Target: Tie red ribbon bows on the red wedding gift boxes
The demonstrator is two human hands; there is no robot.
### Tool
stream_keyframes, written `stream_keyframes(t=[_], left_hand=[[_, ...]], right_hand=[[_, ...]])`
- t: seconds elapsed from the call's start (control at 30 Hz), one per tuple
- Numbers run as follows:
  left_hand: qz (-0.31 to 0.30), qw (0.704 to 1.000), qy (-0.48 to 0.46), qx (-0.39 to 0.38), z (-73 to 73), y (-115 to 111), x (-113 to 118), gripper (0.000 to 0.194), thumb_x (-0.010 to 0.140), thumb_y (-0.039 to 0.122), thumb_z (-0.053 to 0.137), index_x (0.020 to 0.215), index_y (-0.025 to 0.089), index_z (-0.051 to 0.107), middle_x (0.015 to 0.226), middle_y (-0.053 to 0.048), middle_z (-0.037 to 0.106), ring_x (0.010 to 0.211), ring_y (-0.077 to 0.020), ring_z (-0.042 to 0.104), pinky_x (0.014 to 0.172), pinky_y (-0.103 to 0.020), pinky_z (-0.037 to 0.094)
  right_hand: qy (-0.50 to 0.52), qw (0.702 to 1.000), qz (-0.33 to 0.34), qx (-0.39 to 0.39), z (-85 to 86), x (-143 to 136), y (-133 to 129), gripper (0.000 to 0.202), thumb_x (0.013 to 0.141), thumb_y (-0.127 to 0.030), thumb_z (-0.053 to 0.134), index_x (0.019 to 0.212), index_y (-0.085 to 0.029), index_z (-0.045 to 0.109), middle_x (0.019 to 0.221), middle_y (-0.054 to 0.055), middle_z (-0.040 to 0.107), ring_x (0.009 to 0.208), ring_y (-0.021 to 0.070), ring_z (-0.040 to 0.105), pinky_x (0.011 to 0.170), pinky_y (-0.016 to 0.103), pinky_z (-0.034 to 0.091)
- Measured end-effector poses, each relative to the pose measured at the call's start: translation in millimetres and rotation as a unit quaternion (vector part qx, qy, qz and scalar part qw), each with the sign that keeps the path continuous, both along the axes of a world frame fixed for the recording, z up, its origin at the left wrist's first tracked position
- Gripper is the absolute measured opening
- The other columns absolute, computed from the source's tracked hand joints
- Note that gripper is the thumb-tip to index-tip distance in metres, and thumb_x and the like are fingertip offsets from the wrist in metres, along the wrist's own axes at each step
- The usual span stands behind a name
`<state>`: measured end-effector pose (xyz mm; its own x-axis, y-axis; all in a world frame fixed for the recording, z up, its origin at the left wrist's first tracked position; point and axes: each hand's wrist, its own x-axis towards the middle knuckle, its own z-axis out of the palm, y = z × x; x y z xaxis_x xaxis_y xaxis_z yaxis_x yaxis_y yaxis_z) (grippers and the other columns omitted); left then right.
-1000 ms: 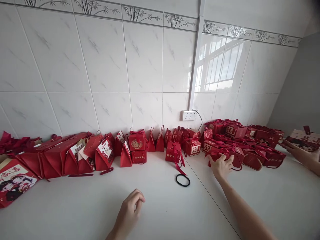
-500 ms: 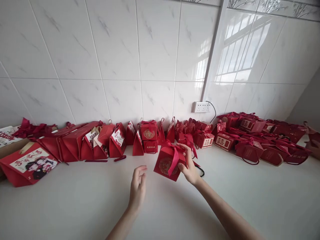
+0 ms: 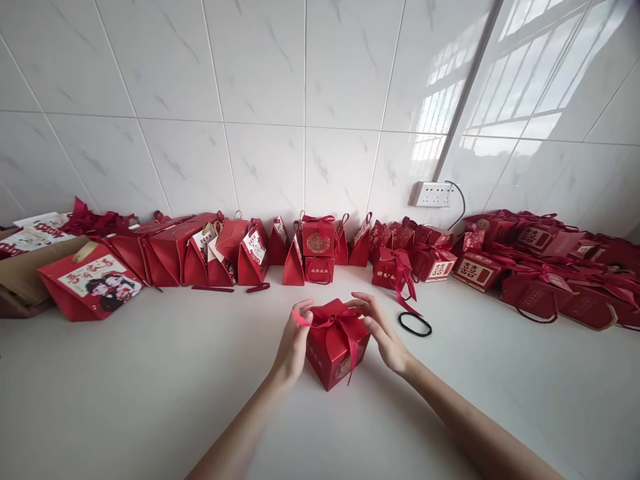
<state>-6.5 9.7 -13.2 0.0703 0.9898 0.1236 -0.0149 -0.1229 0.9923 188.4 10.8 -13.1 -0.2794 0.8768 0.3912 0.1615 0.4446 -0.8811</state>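
Observation:
A red gift box [image 3: 330,363] with a dark red ribbon bow on its lid sits upright on the white table, one corner turned towards me. Round gold print shows on its right face. My left hand [image 3: 293,347] is cupped against the left side, fingertips beside a loose ribbon end. Curved around the right and back of the box is my right hand [image 3: 383,333], its thumb near the lid's edge and its fingertips partly behind the lid. The two hands grip the box between them.
Red gift boxes and bags [image 3: 175,250] line the tiled wall, with a pile of ribboned boxes [image 3: 535,287] at the right. A black elastic ring [image 3: 415,324] lies right of my hands. Dark red strips [image 3: 213,289] lie at left. A white power strip [image 3: 433,194] is on the wall.
The box has gone from a tilted hold in my right hand to standing on the table. My left hand has moved in against it. The view has shifted left and downward.

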Motion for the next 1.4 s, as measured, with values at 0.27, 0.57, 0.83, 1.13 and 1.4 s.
stream_keyframes(t=[0.27, 0.57, 0.83, 1.13, 1.4], left_hand=[[0.045, 0.995, -0.027, 0.083, 4.2, 4, -11, 0.057, 0.083, 0.066, 0.032, 0.097, 0.017, 0.058, 0.102, -0.010, 0.061, 0.104, -0.0265, 0.054, 0.088, -0.036, 0.040], [0.007, 0.975, 0.084, 0.203, 8.9, -1, -15, 0.030, 0.082, 0.048, 0.050, 0.082, 0.018, 0.053, 0.083, -0.004, 0.053, 0.080, -0.0185, 0.055, 0.075, -0.031, 0.045], [0.036, 0.943, 0.177, 0.279, 10.9, -3, -8, 0.015, 0.082, 0.025, 0.052, 0.070, 0.019, 0.047, 0.078, -0.001, 0.047, 0.074, -0.0136, 0.050, 0.067, -0.025, 0.044], [0.061, 0.970, 0.110, 0.206, 12.0, -4, -7, 0.023, 0.079, 0.026, 0.052, 0.063, 0.018, 0.038, 0.073, 0.000, 0.046, 0.070, -0.0134, 0.046, 0.067, -0.026, 0.038], [-0.010, 0.996, 0.040, 0.074, 7.4, -7, -2, 0.032, 0.077, 0.030, 0.053, 0.057, 0.019, 0.031, 0.054, 0.005, 0.027, 0.053, -0.0091, 0.027, 0.053, -0.026, 0.022]], right_hand=[[-0.071, 0.982, -0.175, -0.025, 6.1, 13, -15, 0.058, 0.084, -0.071, 0.031, 0.068, -0.019, 0.049, 0.057, 0.000, 0.045, 0.051, 0.0123, 0.040, 0.051, 0.027, 0.037], [-0.091, 0.963, 0.038, -0.250, 17.3, 14, -23, 0.068, 0.076, -0.076, 0.044, 0.062, -0.013, 0.066, 0.046, 0.003, 0.057, 0.041, 0.0115, 0.049, 0.049, 0.026, 0.041], [-0.042, 0.961, 0.087, -0.258, 22.9, 6, -28, 0.062, 0.074, -0.071, 0.053, 0.044, -0.016, 0.051, 0.039, 0.001, 0.052, 0.036, 0.0089, 0.045, 0.049, 0.026, 0.041], [-0.052, 0.957, 0.080, -0.274, 17.2, 11, -22, 0.052, 0.078, -0.063, 0.055, 0.052, -0.019, 0.047, 0.039, -0.001, 0.051, 0.045, 0.0123, 0.049, 0.067, 0.029, 0.043], [-0.030, 0.960, -0.012, -0.279, 10.9, 19, -13, 0.060, 0.074, -0.069, 0.053, 0.043, -0.020, 0.035, 0.046, 0.000, 0.042, 0.051, 0.0121, 0.038, 0.059, 0.028, 0.034]])
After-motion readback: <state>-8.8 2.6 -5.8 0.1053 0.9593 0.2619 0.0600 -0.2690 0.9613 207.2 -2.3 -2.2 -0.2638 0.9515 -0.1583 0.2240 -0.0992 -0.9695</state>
